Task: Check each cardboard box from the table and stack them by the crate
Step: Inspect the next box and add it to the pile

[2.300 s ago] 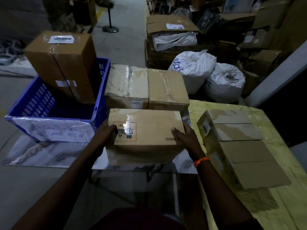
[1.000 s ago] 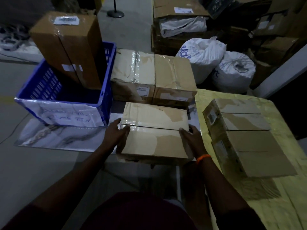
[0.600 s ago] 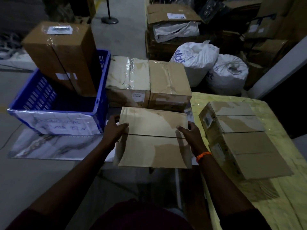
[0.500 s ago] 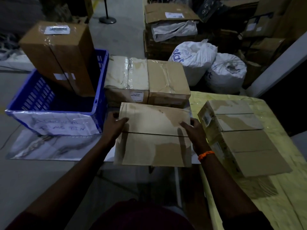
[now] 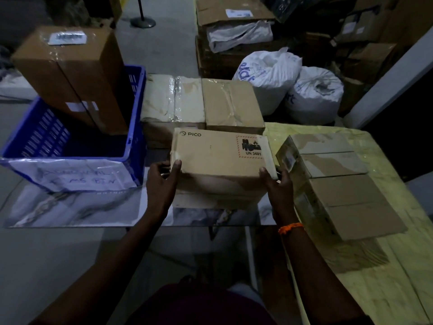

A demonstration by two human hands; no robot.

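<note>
Flipped label-up now, cardboard box (image 5: pixel 218 158) seems light and stiff, left grip (image 5: pixel 161 186) and right grip (image 5: pixel 280 188) clamp its ends.

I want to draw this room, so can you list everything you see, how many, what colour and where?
Crate: one, blue, left.
Table: one, yellow, right.
Board: one, marbled grey, under the crate.
PICO box: one, brown, held up, centre.
Table boxes: two, brown, side by side on the table.
Taped boxes: two, pale and brown, beside the crate.
Tall box: one, brown, in the crate.
Sacks: two, white, behind the taped boxes.
Far boxes: several, brown, top right.
Wristband: one, orange, right wrist.
Left hand: one, grips the PICO box's left end.
Right hand: one, grips its right end.
</note>
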